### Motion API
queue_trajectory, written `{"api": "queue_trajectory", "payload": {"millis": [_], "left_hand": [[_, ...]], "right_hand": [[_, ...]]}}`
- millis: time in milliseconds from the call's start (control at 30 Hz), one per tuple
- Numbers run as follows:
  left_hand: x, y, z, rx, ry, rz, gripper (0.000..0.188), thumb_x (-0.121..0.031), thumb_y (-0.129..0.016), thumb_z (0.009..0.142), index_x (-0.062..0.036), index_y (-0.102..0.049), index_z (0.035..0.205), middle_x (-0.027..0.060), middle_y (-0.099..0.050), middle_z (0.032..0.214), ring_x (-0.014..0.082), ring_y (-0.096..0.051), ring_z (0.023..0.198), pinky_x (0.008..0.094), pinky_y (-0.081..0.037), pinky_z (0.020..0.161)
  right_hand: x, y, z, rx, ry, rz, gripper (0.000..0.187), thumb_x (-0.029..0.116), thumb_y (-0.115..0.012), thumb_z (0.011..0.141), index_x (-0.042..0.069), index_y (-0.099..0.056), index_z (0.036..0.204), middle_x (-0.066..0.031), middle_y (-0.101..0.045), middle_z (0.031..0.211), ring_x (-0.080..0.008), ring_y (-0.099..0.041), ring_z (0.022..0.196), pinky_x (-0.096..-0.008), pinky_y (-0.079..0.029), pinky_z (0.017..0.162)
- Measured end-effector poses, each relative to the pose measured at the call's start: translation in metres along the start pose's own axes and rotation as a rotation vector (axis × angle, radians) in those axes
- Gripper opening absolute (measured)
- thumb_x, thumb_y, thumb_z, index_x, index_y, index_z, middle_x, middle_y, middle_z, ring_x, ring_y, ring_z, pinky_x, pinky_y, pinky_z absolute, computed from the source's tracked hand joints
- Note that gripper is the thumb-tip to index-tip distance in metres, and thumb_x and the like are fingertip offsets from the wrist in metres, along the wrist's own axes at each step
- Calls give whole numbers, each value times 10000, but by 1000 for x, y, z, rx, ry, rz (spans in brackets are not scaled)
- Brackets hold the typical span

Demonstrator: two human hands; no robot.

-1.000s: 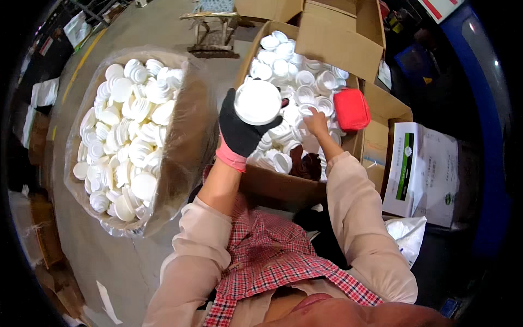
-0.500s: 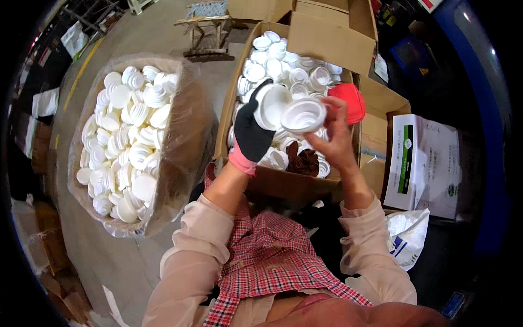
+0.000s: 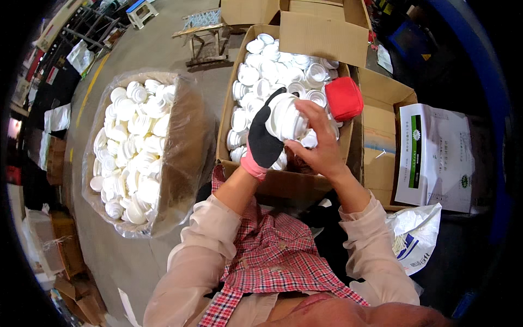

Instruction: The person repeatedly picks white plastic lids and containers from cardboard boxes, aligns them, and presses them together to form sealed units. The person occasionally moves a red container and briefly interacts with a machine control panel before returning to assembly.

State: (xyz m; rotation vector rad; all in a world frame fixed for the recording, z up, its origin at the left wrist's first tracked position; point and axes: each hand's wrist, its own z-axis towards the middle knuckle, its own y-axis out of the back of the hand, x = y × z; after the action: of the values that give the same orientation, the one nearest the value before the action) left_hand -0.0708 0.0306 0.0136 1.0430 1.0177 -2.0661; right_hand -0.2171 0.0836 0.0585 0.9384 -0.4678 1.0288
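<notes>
My left hand (image 3: 266, 133), in a black glove with a pink cuff, is closed round the edge of a white round plastic part (image 3: 284, 117) with stepped rings, like a lid or shallow cup. My bare right hand (image 3: 318, 136) grips the right side of the same part, thumb below and fingers above. Whether it is one part or two pressed together is hard to see. Both hands are over a cardboard box (image 3: 224, 117) heaped with similar white cup-shaped parts (image 3: 261, 68). On the heap's right side rests a red pouch (image 3: 344, 98).
To the left stands a plastic-lined carton (image 3: 182, 158) full of white stepped round parts (image 3: 131, 136). A white printed box (image 3: 436, 158) and a white plastic bag (image 3: 417, 240) are at the right. Beyond are a small wooden stand (image 3: 204, 43) and a stool (image 3: 140, 12).
My right hand has brought its white cup-shaped part left against the white part in my left hand. The brown cloth in the box is now mostly hidden. The view has shifted slightly.
</notes>
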Motion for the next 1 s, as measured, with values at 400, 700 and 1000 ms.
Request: {"api": "queue_trajectory", "payload": {"millis": [400,700,1000], "left_hand": [[0,-16,5,-64,227,-515,599,-413,-349,1006,-12,-314,1448,139,-430,1424,262,-435,1299,388,-306,1109],[-8,-13,1,-53,233,-555,520,-268,-469,985,-8,-365,1423,124,-485,1371,201,-461,1252,322,-332,1077],[-12,-24,-2,4,273,28,662,-89,-664,818,-10,-390,1416,97,-497,1371,168,-479,1219,305,-370,1033]], "right_hand": [[1,8,-6,-92,83,-222,758,103,-823,645,79,-501,1331,-149,-489,1197,-304,-540,1038,-375,-493,831],[1,2,-5,-68,46,-200,766,134,-833,636,80,-507,1327,-147,-482,1195,-313,-533,1050,-383,-480,856],[-13,1,4,-214,-512,437,657,589,-429,958,-18,-588,1154,-21,-587,911,-101,-533,875,-239,-415,813]]}}
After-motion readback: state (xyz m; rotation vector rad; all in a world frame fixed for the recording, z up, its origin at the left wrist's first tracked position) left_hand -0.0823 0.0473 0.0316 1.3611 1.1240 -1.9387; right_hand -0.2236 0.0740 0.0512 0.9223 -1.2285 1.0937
